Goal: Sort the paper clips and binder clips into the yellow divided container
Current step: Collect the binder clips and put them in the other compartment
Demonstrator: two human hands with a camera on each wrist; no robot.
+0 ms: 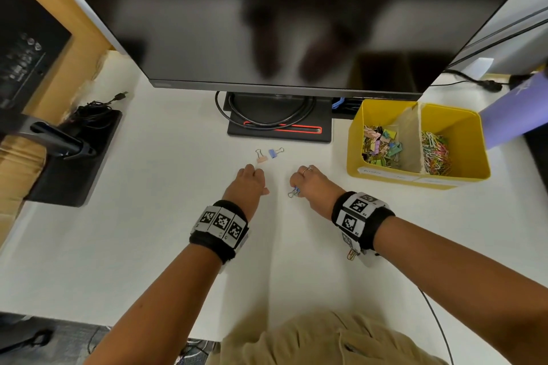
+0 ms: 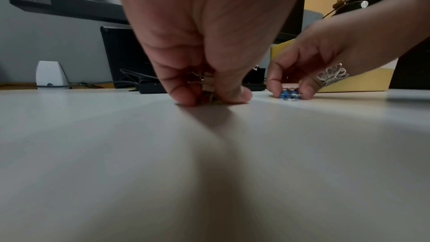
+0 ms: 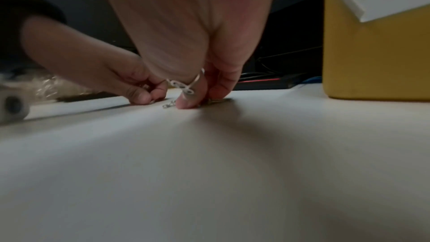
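Both hands down on the white desk, each pinching a binder clip.

From the head camera the left hand (image 1: pixel 249 182) hides what it holds; the left wrist view shows its curled fingers (image 2: pixel 184 95) closed on a pale clip (image 2: pixel 207 83) pressed to the desk (image 1: pixel 148 246). The right hand (image 1: pixel 311 184) pinches a blue clip (image 1: pixel 293 192), its blue body plain only from the left wrist. Two more clips, a peach one (image 1: pixel 261 156) and a blue one (image 1: pixel 275 152), lie just beyond the hands, short of the monitor base (image 1: pixel 278 115). The yellow box (image 1: pixel 385 179) stands to the right, near the right hand, with binder clips in its left section and paper clips (image 1: pixel 436 154) in its right. Bare desk lies open between hands and box; the monitor (image 1: pixel 281 9) overhangs behind.
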